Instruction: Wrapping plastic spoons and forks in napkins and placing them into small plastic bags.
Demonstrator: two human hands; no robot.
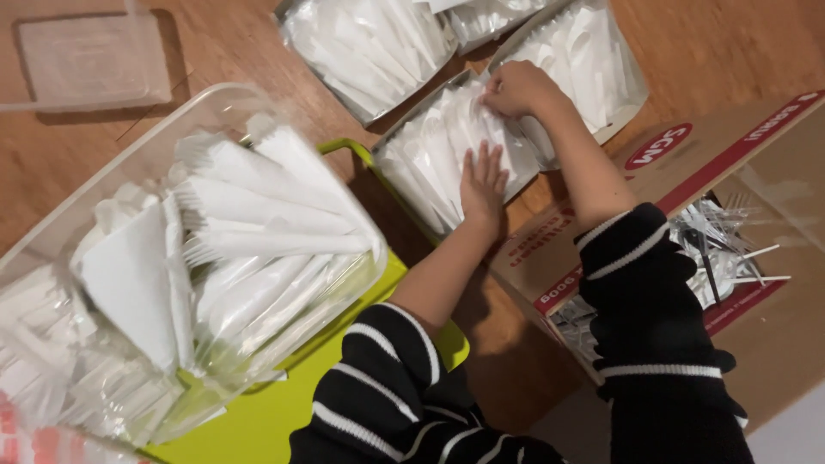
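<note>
- White plastic-wrapped cutlery packets [430, 159] are lying in an open bag on the wooden table [215, 77].
- The left hand [483, 185] is pressing flat, fingers spread, seemingly steadying the stack.
- The right hand [518, 88] is curling around packets at the bag's far end.
- A clear bin [206, 112] of wrapped forks is sitting nearby; a cardboard box [687, 163] is standing close on the right.

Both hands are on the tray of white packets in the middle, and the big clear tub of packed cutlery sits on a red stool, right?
Not quite: the head view shows the clear tub sitting on a lime-green surface, not a red stool. The rest holds: the left hand lies flat and the right hand is curled on the middle tray of white packets.
</note>
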